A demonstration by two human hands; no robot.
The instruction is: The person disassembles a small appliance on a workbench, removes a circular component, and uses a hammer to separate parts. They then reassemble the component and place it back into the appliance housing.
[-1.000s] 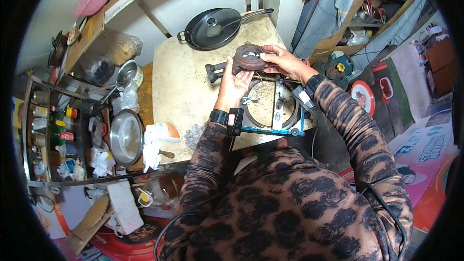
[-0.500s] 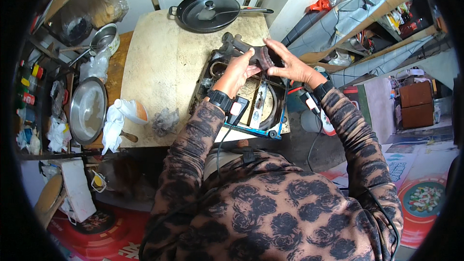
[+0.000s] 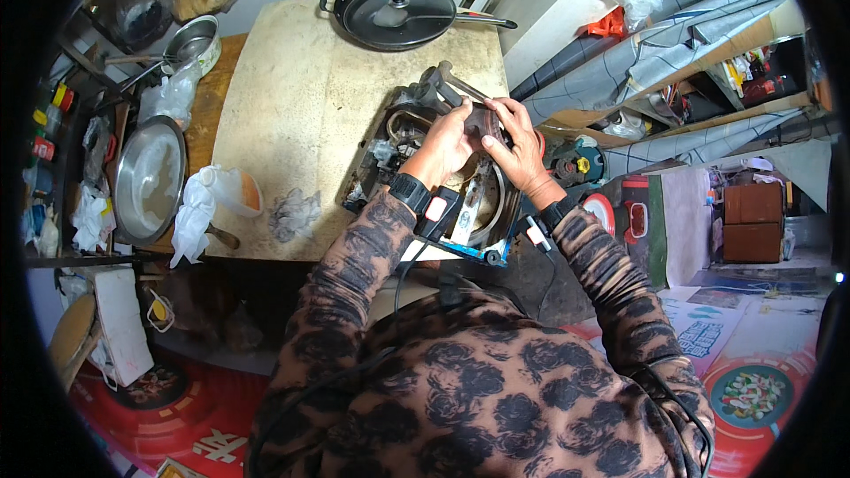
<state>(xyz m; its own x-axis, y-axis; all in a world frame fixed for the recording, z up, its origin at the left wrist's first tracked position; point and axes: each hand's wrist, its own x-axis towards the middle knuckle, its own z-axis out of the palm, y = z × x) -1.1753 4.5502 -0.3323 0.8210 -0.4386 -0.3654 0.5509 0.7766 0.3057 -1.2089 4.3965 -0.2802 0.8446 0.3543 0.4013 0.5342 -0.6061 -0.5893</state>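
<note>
A dark, sooty gas stove burner (image 3: 479, 124), with a round head and pipe-like arms running toward the far side, is held up over the stove. My left hand (image 3: 450, 143) grips the near side of its head, thumb on top. My right hand (image 3: 521, 149) wraps its fingers and thumb around the right side of the same head. Below both hands lies the opened gas stove (image 3: 494, 257), a blue-edged frame with grimy insides, a metal strip and a round ring showing. My hands hide part of the stove and the burner's underside.
A lidded black frying pan (image 3: 398, 18) sits at the table's (image 3: 292, 97) far edge. At left are a steel basin (image 3: 150, 179), a white plastic container (image 3: 232, 190), and a crumpled plastic bag (image 3: 294, 212). A gas cylinder (image 3: 586, 162) stands right of the table; shelves (image 3: 699, 106) lie beyond.
My right hand has come in from a spread pose and closed around the burner's head. The view has shifted a little, and the burner's pipes are turned differently.
</note>
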